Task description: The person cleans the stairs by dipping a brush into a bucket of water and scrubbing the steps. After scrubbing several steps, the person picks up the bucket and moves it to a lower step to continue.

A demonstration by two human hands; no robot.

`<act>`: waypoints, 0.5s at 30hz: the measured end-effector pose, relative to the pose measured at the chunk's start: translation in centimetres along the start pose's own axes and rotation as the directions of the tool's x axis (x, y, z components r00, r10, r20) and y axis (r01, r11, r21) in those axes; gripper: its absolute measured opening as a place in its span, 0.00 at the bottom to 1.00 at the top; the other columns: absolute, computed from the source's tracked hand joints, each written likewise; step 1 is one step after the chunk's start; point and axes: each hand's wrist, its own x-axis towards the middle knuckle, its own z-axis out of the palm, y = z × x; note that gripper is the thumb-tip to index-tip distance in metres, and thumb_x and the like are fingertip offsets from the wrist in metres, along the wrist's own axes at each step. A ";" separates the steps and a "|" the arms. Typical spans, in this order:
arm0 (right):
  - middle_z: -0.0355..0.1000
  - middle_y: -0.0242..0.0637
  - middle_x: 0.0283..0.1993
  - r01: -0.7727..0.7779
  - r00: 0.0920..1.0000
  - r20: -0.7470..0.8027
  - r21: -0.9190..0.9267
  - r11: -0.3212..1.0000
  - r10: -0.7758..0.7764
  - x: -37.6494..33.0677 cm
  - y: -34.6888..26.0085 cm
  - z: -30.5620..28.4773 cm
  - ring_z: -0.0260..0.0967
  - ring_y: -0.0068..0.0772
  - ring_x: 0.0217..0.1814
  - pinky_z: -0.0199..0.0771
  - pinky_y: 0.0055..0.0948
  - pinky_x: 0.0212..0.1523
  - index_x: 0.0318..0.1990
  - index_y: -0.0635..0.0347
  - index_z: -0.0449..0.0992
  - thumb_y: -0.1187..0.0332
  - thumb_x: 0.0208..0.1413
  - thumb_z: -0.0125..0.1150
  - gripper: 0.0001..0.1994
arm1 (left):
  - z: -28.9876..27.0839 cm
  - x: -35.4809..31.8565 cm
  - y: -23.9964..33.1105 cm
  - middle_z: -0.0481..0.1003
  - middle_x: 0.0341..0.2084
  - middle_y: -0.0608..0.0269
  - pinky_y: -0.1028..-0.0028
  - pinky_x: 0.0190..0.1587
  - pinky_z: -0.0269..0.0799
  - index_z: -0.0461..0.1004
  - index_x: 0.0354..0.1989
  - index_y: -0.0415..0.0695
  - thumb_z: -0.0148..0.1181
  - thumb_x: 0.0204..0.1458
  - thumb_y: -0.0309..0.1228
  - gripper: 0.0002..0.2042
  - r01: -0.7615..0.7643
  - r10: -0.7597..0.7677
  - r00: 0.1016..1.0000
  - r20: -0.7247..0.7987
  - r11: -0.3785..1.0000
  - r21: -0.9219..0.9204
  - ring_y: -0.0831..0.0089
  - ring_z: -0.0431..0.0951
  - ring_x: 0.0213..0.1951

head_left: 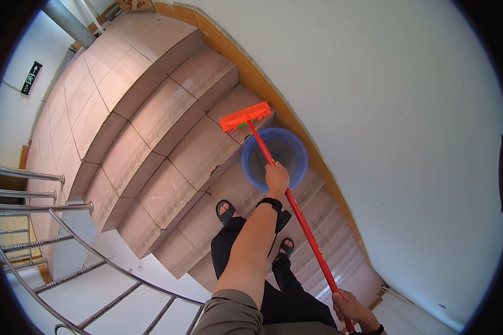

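Head view looks down a flight of tiled stairs (pixel 173 153), where a person grips a long-handled brush (pixel 303 219) that slants across the steps. The left hand (pixel 278 177) has its fingers curled around the upper part of the red pole, the part nearer the orange brush head (pixel 246 117); the right hand (pixel 349 306) has its fingers wrapped around the pole near its lower end. The brush head lies over the wall-side end of a step, near the yellow-brown skirting (pixel 259 84); whether its bristles touch the tile cannot be told. Just beside it, also at the wall-side end of the steps, stands a round blue basin (pixel 303 163), the pole passing above it. Two dark sandals (pixel 224 211) are on the steps, and a metal railing (pixel 131 274) curves along the opposite edge.
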 end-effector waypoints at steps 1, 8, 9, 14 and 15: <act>0.61 0.29 0.22 0.016 1.000 -0.011 -0.004 1.000 -0.016 0.3 -0.3 0.3 0.59 0.25 0.14 0.66 0.28 0.16 0.34 0.55 0.62 0.56 0.71 0.43 0.15 | -0.1 0.4 0.3 0.79 0.36 0.33 0.51 0.47 0.76 0.68 0.45 0.30 0.50 0.65 0.40 0.19 0.017 -0.017 1.000 0.017 1.000 -0.002 0.38 0.81 0.42; 0.60 0.29 0.21 0.019 1.000 -0.014 -0.052 0.998 -0.020 0.3 0.4 -0.1 0.59 0.24 0.15 0.65 0.29 0.16 0.35 0.57 0.62 0.56 0.71 0.43 0.16 | -0.2 0.1 -0.9 0.79 0.36 0.33 0.50 0.47 0.76 0.68 0.44 0.30 0.49 0.65 0.41 0.20 0.011 -0.011 1.000 0.017 0.999 -0.040 0.38 0.81 0.41; 0.60 0.29 0.21 0.026 1.000 -0.007 -0.058 0.998 -0.026 -0.1 0.8 -0.3 0.59 0.24 0.15 0.65 0.29 0.16 0.35 0.57 0.62 0.56 0.71 0.43 0.16 | -0.2 -0.4 -1.6 0.79 0.36 0.33 0.50 0.47 0.76 0.68 0.44 0.30 0.49 0.65 0.41 0.20 0.009 -0.009 1.000 0.007 0.999 -0.040 0.38 0.81 0.41; 0.62 0.29 0.22 0.005 1.000 0.012 -0.087 0.996 -0.004 -1.5 4.7 -0.3 0.60 0.25 0.17 0.66 0.29 0.19 0.35 0.57 0.64 0.57 0.70 0.45 0.15 | -1.5 -3.6 -6.1 0.78 0.38 0.31 0.50 0.46 0.75 0.68 0.46 0.30 0.49 0.65 0.40 0.19 0.073 -0.072 0.997 0.019 0.991 -0.114 0.37 0.80 0.43; 0.62 0.29 0.22 0.012 1.000 0.016 -0.093 0.996 -0.010 -1.4 6.2 -0.5 0.60 0.25 0.17 0.66 0.29 0.19 0.35 0.57 0.64 0.57 0.70 0.45 0.15 | -1.8 -4.4 -6.7 0.78 0.38 0.31 0.50 0.46 0.75 0.68 0.46 0.30 0.49 0.65 0.40 0.19 0.070 -0.069 0.998 0.011 0.991 -0.117 0.37 0.80 0.43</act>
